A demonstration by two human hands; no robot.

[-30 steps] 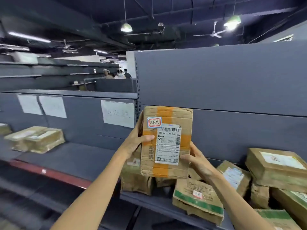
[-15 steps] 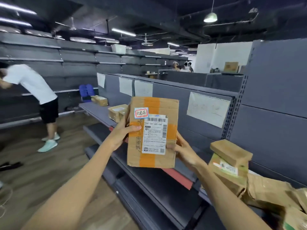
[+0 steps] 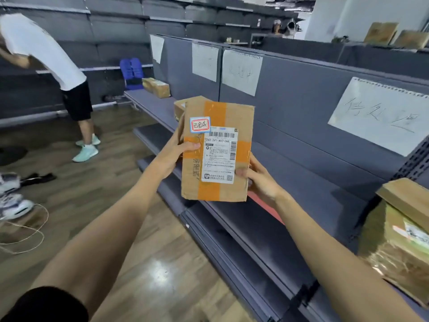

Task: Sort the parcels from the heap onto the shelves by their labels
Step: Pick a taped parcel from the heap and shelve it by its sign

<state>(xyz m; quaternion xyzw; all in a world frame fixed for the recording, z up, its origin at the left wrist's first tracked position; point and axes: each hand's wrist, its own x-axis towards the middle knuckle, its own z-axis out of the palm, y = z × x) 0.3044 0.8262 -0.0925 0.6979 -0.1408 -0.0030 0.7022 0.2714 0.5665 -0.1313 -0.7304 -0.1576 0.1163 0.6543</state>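
Observation:
I hold a flat cardboard parcel (image 3: pixel 236 122) upright in front of me, crossed by orange tape, with a white shipping label and a small red-edged sticker facing me. My left hand (image 3: pixel 178 154) grips its left edge, thumb lying on the front. My right hand (image 3: pixel 260 180) grips its lower right edge, thumb on the label. Behind it runs a grey shelf (image 3: pixel 308 194) with handwritten paper signs (image 3: pixel 380 117) taped to its back panel. Other parcels (image 3: pixel 157 87) lie farther along that shelf.
A person in a white shirt (image 3: pixel 46 49) bends toward the far shelving on the left. Stacked parcels (image 3: pixel 399 240) sit on the shelf at the right edge. Shoes (image 3: pixel 14 205) and a loop of string lie on the wooden floor at left.
The view has swung left along the shelf row and tilted down; the parcel heap has slid off to the right. Both hands keep the same grip on the parcel.

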